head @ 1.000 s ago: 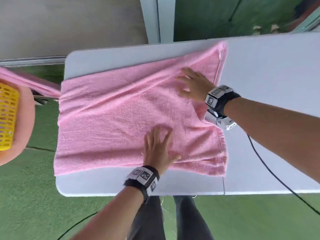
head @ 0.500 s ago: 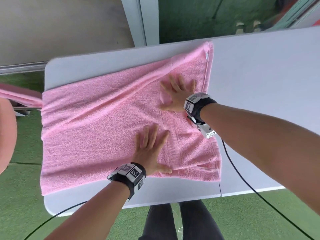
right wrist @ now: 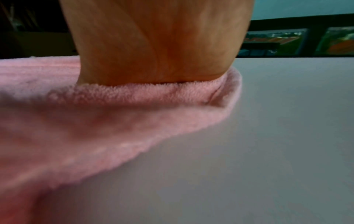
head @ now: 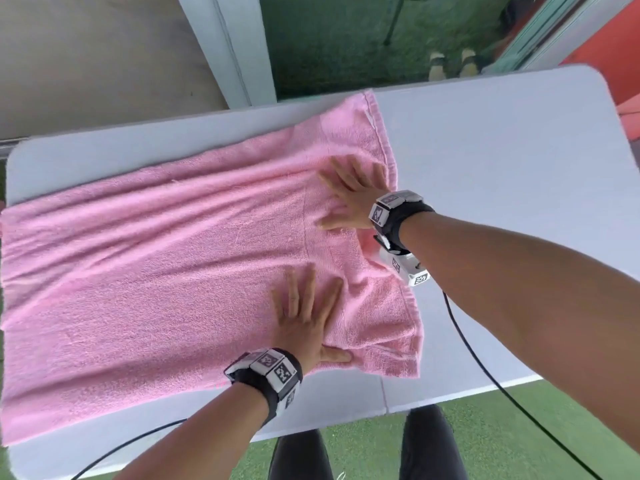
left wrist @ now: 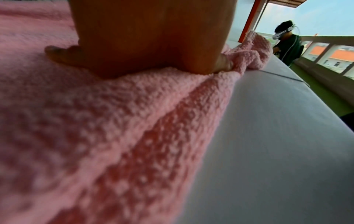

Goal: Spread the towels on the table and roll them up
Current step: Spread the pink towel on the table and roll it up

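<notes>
Both the left hand (head: 304, 327) and right hand (head: 353, 195) press flat, fingers spread and gripping nothing, on the pink towel (head: 156, 271) toward the surface's (head: 502, 161) right edge.

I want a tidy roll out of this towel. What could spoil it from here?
Long creases run across the towel; rolled in, they would likely make a lumpy roll. The edge under the right hand is bunched, so the roll may start crooked. The far-left end looks to overhang the table and could drag the towel off.
</notes>
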Demonstrator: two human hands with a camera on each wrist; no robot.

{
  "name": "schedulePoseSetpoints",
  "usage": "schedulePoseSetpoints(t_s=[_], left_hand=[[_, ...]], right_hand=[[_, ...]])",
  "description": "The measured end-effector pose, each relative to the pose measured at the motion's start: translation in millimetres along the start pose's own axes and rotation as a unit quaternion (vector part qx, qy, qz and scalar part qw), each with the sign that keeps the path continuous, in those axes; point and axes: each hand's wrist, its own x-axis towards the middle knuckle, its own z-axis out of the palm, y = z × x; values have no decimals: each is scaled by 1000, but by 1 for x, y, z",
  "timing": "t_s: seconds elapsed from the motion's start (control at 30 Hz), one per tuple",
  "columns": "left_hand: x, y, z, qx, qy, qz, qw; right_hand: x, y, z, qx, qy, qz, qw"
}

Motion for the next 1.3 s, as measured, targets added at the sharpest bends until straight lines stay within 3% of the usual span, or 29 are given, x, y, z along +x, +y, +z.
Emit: schedulePoseSetpoints(t_s=[0.2, 0.5, 0.63, 0.73, 0.83, 0.9, 0.93, 1.03, 1.1, 1.23, 1.3], left_hand=[[68, 116, -14, 26, 4, 13, 1000], [209, 350, -25, 14, 32, 17, 999], [256, 421, -32, 21, 53, 30, 998], [278, 456, -37, 12, 41, 28, 999], [283, 465, -43, -24, 26, 45, 998], [271, 455, -52, -106, 18, 58, 992], [257, 446, -57, -145, 39, 54, 987], [187, 401, -62, -208, 204, -16, 956], [135, 361, -47, -216, 239, -62, 945], [55, 290, -6, -182, 200, -127, 954], [28, 267, 9, -159, 191, -150, 957]], right_hand=[[-39, 121, -4, 37, 22, 3, 999], [-109, 366, -14, 4, 38, 12, 999], [-139, 456, -20, 8, 32, 39, 999], [-151, 493, -24, 33, 19, 64, 997], [-153, 487, -27, 48, 28, 81, 995], [-161, 459, -29, 74, 88, 102, 988], [-172, 442, -25, 106, 144, 105, 978], [-221, 389, 10, 198, 291, 88, 932], [-264, 354, 43, 249, 282, 66, 924], [-335, 315, 108, 258, 203, 46, 943], [-356, 313, 137, 228, 196, 61, 952]])
